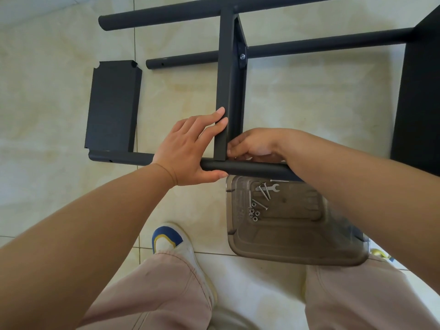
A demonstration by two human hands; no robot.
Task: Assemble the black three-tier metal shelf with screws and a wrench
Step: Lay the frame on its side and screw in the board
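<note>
The shelf frame [229,75] lies on its side on the tiled floor [309,98]. The left hand [190,148] braces the near pole [250,168]: straight fingers press the middle shelf panel [222,96], thumb under the pole. The right hand [254,145] is at the panel-to-pole joint, fingers curled; what they hold cannot be told. A loose shelf panel [112,103] lies left. Just below the pole, a clear plastic tray [297,234] holds screws [262,198], nuts [254,214] and a small wrench [271,187]
</note>
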